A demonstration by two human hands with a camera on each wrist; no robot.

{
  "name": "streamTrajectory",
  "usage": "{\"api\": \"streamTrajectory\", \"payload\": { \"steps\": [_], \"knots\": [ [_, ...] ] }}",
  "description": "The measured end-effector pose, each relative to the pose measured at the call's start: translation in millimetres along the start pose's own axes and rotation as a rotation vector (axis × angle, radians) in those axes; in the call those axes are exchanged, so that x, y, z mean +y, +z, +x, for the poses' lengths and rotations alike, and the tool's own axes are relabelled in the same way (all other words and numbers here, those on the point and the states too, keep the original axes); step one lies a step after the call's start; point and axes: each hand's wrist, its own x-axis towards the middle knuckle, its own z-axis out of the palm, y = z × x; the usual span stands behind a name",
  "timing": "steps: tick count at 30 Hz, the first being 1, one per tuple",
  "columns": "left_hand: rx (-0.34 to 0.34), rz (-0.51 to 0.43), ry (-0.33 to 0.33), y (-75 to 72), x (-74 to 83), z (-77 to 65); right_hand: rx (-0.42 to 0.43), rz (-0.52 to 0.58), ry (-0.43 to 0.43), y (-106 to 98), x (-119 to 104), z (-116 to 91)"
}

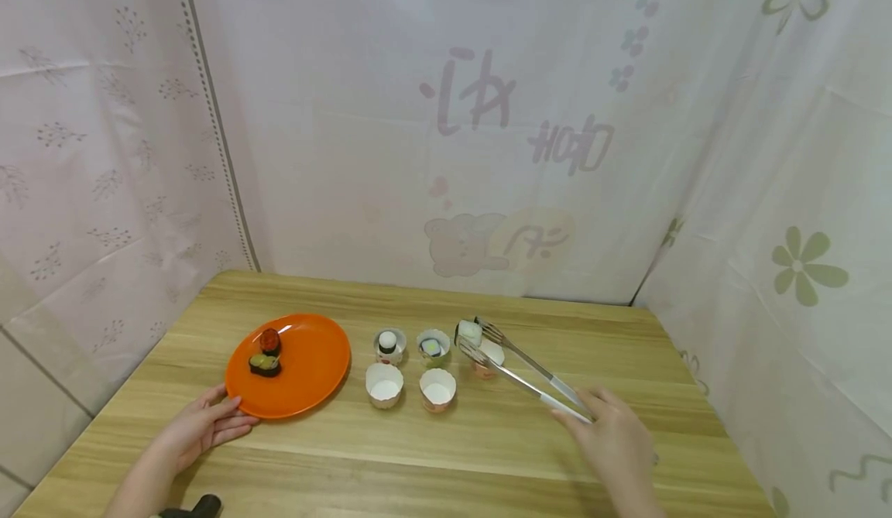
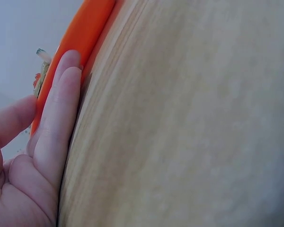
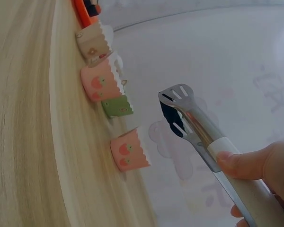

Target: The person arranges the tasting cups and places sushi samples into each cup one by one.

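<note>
My right hand [image 1: 613, 440] grips metal tongs [image 3: 210, 135] by their pale handles. Between the tong tips is a sushi piece [image 1: 470, 332], white on top with a dark wrap, raised above a pink paper cup [image 3: 129, 150]. At the left, my left hand [image 1: 205, 429] holds the near-left rim of an orange plate [image 1: 313, 371]; its thumb [image 2: 14, 120] is at the rim and its fingers lie along the underside. On the plate sit a sushi piece with red topping [image 1: 269, 341] and one with green topping [image 1: 265, 364].
Two back cups hold sushi: a white-topped piece [image 1: 387, 341] and a pale piece with a green centre [image 1: 430, 347]. Two white-lined cups, one on the left [image 1: 384, 386] and one on the right [image 1: 437, 390], stand in front. A dark object [image 1: 198, 507] lies at the near edge.
</note>
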Motion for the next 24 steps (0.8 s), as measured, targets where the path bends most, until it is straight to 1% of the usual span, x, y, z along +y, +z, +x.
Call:
{"api": "streamTrajectory", "payload": {
  "steps": [7,10,17,24],
  "knots": [
    [-0.001,-0.005,0.002,-2.5,-1.7,1.4,-0.03,0.014,0.039,-3.0,5.6,-4.7],
    [-0.002,-0.005,0.003,-3.0,-2.0,1.4,-0.032,0.009,0.048,-4.4,9.0,-6.9],
    [-0.004,0.004,0.004,-3.4,-2.6,1.1,-0.05,-0.016,0.105,-7.3,14.6,-12.7],
    [0.005,0.002,0.003,-3.3,-3.0,2.3,-0.07,-0.004,0.134,-8.6,16.5,-15.0]
  ]
}}
